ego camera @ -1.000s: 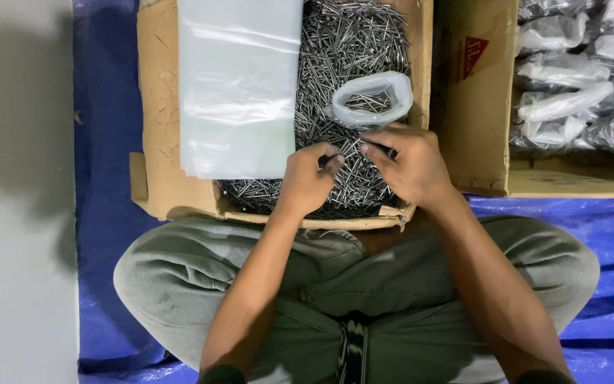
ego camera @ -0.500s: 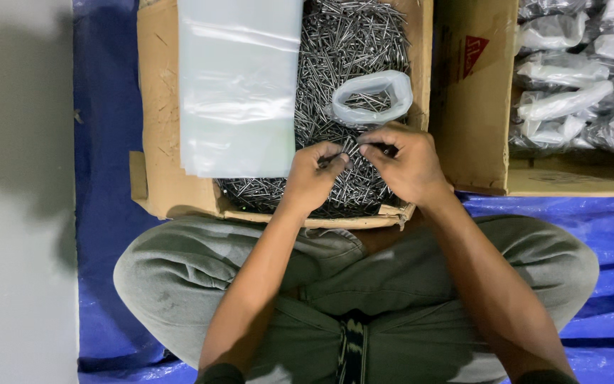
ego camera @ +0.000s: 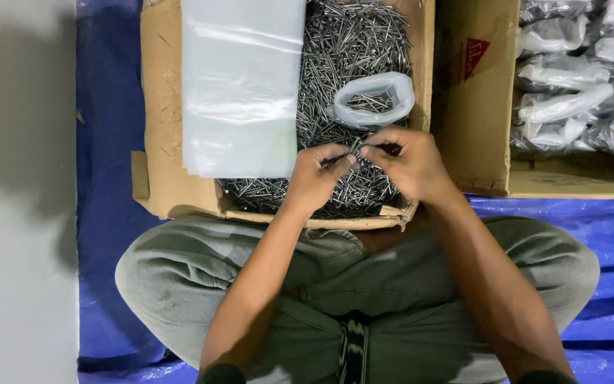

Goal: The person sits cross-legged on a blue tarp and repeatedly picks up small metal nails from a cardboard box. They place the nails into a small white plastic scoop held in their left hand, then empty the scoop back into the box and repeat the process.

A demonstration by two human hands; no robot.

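Sitting cross-legged at the cardboard box (ego camera: 172,192) of loose nails (ego camera: 349,57), left hand (ego camera: 314,178) and right hand (ego camera: 406,160) pinch a small bunch of nails (ego camera: 355,151) closed between fingertips, just above the heap beside the open plastic bag (ego camera: 372,99), likely for evening their ends.

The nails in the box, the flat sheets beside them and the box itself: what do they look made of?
Nails: thin grey pins with a dull metallic glint, probably steel. The left hand and right hand pinch a few.
Flat sheets: translucent, glossy, creased, likely plastic bags.
Box: matte brown with frayed edges, looks like corrugated cardboard.
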